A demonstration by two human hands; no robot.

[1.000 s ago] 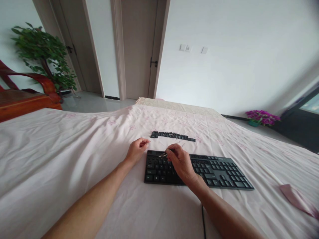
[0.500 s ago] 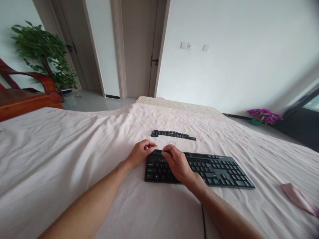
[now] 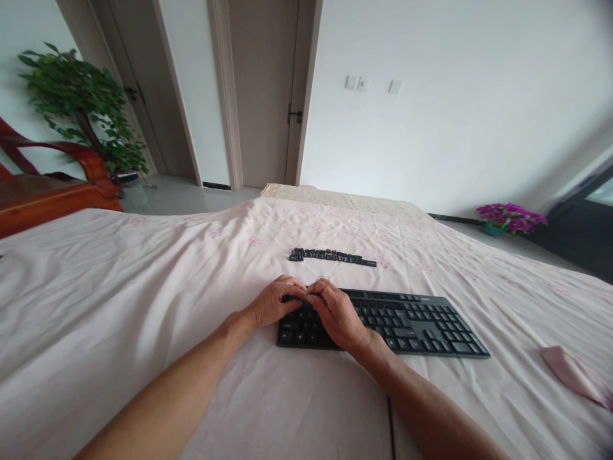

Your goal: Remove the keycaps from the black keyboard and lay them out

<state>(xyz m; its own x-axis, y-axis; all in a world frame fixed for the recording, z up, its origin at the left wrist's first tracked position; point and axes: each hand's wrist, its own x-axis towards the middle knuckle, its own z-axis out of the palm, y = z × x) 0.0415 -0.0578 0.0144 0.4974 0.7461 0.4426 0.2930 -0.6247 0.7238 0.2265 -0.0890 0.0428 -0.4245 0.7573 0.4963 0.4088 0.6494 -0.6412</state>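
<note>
A black keyboard (image 3: 421, 329) lies flat on the bed sheet, its upper left part hidden under my hands. My right hand (image 3: 338, 316) is closed above it around a thin wire keycap puller (image 3: 324, 279), of which only a faint wire loop shows past the knuckles. Its fingertips meet those of my left hand (image 3: 275, 301), which is closed in a pinch over the keyboard's upper left corner. Whatever sits between the left fingers is hidden. Beyond the keyboard, loose black keycaps (image 3: 330, 255) lie in an uneven row on the sheet.
The wrinkled pink sheet (image 3: 191, 268) covers the bed. A pale stick with pink cloth (image 3: 572, 374) lies at the right. A black cable (image 3: 391, 421) runs toward me. Further off are a wooden chair (image 3: 90, 166), a leafy plant (image 3: 79, 96) and purple flowers (image 3: 511, 217).
My left hand has moved right and its fingers have closed in to meet my right fingertips. The right hand has shifted slightly left, and the wire loop shows less.
</note>
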